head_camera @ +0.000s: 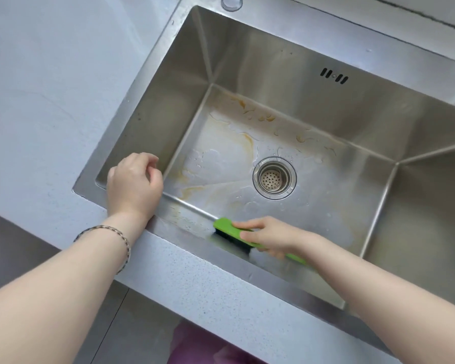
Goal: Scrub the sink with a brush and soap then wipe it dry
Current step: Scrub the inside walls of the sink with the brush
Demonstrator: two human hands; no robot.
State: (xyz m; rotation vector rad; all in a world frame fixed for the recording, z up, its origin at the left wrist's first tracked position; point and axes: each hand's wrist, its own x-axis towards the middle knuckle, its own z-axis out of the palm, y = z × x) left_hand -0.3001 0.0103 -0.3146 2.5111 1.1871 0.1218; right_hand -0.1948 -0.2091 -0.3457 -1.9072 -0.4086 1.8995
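**First:** Head camera looks straight down. Where's the brush?

**Second:** The green brush (229, 228) is low against the near wall of the sink (247, 61), bristles down. The right hand (268, 236) grips it, fingers curled over the back of the head, handle running out under the palm.

**First:** And the other hand?

**Second:** The left hand (134, 179) hangs over the near left corner of the rim, fingers loosely curled, holding nothing.

**First:** Will that brush behave?

**Second:** It looks like light, stiff plastic. Once wet it will probably be slippery, so I'd hold it close to the head to press the bristles hard. I'd say the orange stains (192, 190) beside the drain (274, 177) will need that pressure.
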